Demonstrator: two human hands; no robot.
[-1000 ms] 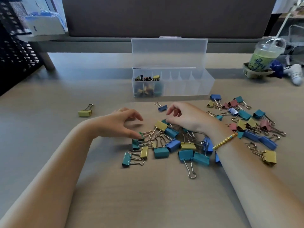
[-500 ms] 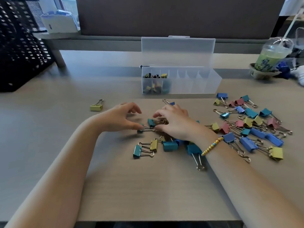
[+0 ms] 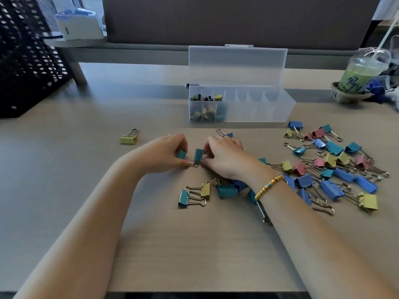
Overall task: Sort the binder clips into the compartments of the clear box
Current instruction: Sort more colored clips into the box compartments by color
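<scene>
Hands met mid-table: left hand (image 3: 164,152) pinched one teal clip (image 3: 182,154), right hand (image 3: 224,156) pinched another teal clip (image 3: 198,155), loose binder clips (image 3: 336,169) spread to the right. Beyond, clear box (image 3: 259,111) sat lid-up with clips only in its leftmost compartments; wooden table (image 3: 194,244) ran to a dark partition (image 3: 237,18).

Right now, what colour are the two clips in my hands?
Both clips are teal, one in each hand, seen from the head camera.

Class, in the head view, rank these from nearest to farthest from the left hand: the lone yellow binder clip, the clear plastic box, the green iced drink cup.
1. Lone yellow binder clip, left of the left hand.
2. Clear plastic box, behind, rightward.
3. Green iced drink cup, far right corner.
</scene>
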